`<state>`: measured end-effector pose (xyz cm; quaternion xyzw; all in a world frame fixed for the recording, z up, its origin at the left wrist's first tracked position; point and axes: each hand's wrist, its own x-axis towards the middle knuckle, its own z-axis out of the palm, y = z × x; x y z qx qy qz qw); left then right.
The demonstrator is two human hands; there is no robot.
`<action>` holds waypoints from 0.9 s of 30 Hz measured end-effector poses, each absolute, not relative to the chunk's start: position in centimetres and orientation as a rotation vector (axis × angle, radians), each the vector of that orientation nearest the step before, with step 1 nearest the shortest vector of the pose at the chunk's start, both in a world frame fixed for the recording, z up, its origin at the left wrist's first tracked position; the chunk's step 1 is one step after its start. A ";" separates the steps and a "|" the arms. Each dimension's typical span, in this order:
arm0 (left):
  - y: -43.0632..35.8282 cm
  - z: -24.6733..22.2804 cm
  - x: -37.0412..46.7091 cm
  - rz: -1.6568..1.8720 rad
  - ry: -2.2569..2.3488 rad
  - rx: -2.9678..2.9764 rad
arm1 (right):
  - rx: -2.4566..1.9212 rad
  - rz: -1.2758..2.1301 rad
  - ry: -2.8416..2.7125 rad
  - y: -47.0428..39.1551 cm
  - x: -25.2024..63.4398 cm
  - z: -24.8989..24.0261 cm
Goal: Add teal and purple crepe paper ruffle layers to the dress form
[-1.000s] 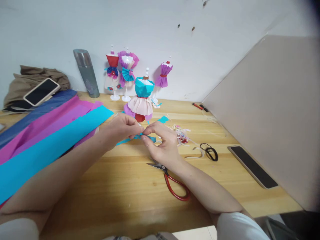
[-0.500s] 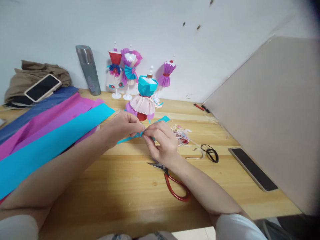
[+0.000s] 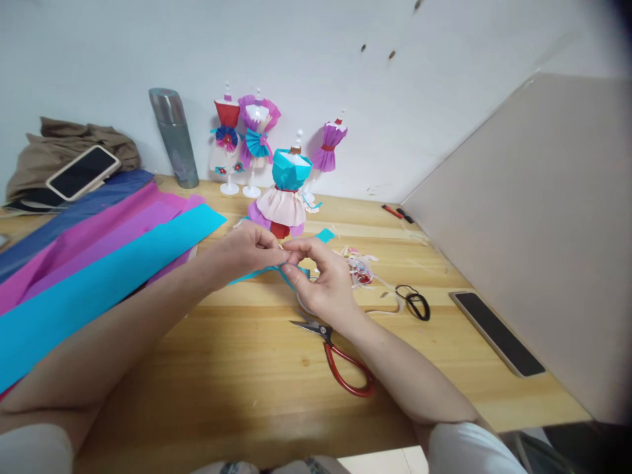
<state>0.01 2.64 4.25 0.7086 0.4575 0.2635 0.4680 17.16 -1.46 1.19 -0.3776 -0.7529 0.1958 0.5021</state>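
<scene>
A plain white wall backs a pale wooden counter (image 3: 222, 382), with a beige panel (image 3: 523, 197) closing the right side. Near the middle of the counter, the left hand (image 3: 249, 249) and the right hand (image 3: 326, 276) meet fingertip to fingertip, each with thumb and forefinger pinched on a narrow turquoise strip (image 3: 254, 274), apparently paper or thin fabric. One tail of it trails leftward; the exact point of contact is hidden behind the fingers.

Such a fine strip seems to call for light pressure from the tips alone, with the two pinches close together so it neither twists nor tears. Steadying with one hand while the other makes small movements should give better control. The red-handled metal scissors (image 3: 345, 365) lie just below the right wrist, blades pointing left, so that wrist is best held high. The small white dress form in a turquoise bodice and pale pink skirt (image 3: 289, 174) stands just beyond, easily bumped by outstretched knuckles.
</scene>
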 end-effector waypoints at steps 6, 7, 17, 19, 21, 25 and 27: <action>2.7 4.7 -0.3 0.627 1.076 1.751 | -0.950 0.651 -1.756 -1.0 17.2 1.0; 2.6 4.9 -0.3 0.635 1.081 1.786 | -0.949 0.680 -1.743 -0.8 17.2 0.9; 1.5 4.5 0.1 0.782 1.283 2.338 | -0.955 1.106 -1.458 0.2 17.0 -0.3; 1.2 4.2 0.2 0.803 1.364 2.440 | -0.950 1.142 -1.431 0.3 16.9 -0.3; 0.9 4.0 0.3 0.854 1.431 2.596 | -0.932 1.151 -1.423 0.4 16.9 -0.2; 0.8 3.5 0.4 1.005 1.291 3.010 | -0.931 1.169 -1.406 0.4 17.0 0.2; 1.1 3.3 0.2 1.106 1.128 3.205 | -0.948 1.203 -1.407 0.4 17.2 0.3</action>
